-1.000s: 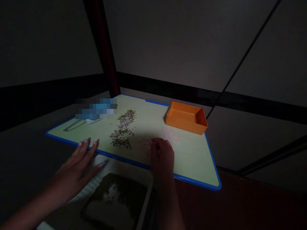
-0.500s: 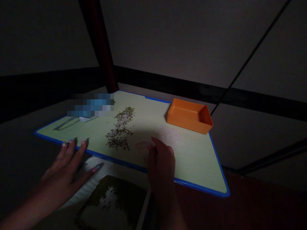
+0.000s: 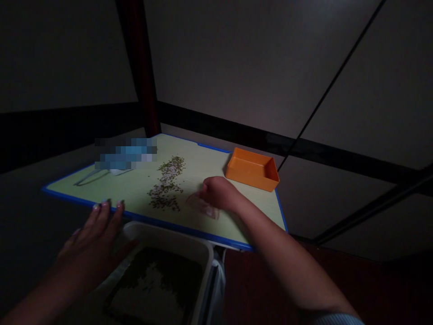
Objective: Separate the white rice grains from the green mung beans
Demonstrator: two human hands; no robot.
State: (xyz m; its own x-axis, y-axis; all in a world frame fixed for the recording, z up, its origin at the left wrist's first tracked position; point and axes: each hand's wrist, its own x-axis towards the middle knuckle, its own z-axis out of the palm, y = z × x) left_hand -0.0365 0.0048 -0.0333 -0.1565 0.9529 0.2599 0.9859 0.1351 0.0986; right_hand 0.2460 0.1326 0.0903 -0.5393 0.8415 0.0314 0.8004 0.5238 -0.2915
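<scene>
A pale yellow-green board [image 3: 135,192] with a blue rim lies before me. My left hand [image 3: 96,234] is open, its fingertips spread along the near rim. Over the middle of the board, my right hand [image 3: 218,193] is curled closed; whether anything is inside the fingers is hidden. Just left of it, a strip of small green and pale pinkish bits, like grains or seeds [image 3: 167,185], is spread out. Faint reddish marks [image 3: 203,207] show on the board beside the right hand.
An orange open tray [image 3: 255,180] stands at the board's far right. A blurred-out blue item [image 3: 126,153] lies at the far left, with a thin rod-like part beside it. Below the near edge is a white tub [image 3: 208,257] holding dark greenish bits. Walls rise behind.
My right hand has moved slightly up, its forearm now slanting in from the right. The pale pinkish patch near it is no longer visible. My left hand stays at the rim. The view has shifted.
</scene>
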